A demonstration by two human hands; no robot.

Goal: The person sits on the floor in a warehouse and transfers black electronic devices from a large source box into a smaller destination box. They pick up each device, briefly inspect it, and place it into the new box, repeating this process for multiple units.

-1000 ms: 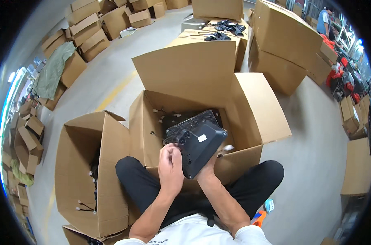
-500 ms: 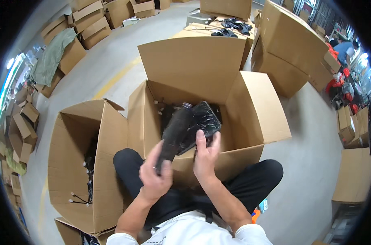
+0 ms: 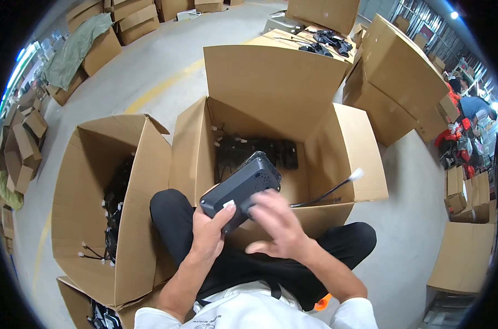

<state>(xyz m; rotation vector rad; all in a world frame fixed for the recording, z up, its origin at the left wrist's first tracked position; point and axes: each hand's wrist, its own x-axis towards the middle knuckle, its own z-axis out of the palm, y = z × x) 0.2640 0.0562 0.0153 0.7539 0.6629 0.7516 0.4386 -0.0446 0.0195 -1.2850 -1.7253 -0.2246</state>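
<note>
In my left hand [image 3: 209, 230] is a black plastic housing [image 3: 241, 189], tilted over the near edge of the open carton. A cluster of small round holes marks one end of it, and a glossy strip shows along its far edge. My right hand [image 3: 279, 225], blurred by motion, is beside the housing with its fingers apart; whether the fingertips touch it I cannot tell. A thin black cable with a white connector [image 3: 357, 174] sticks out to the right past that hand. Inside the carton [image 3: 276, 74], several black parts [image 3: 241, 153] with white plugs lie at the back left.
To my left stands another open carton [image 3: 84, 186] holding black cabled parts [image 3: 113, 219]. A large closed carton [image 3: 397, 77] is at the far right, near a surface bearing black parts [image 3: 326, 41]. Another person [image 3: 475, 107] works at the right edge.
The housing has turned, so its side with the holes now faces up. My right hand has let go of the glossy black piece it held. The cable has come into sight; the view has shifted slightly.
</note>
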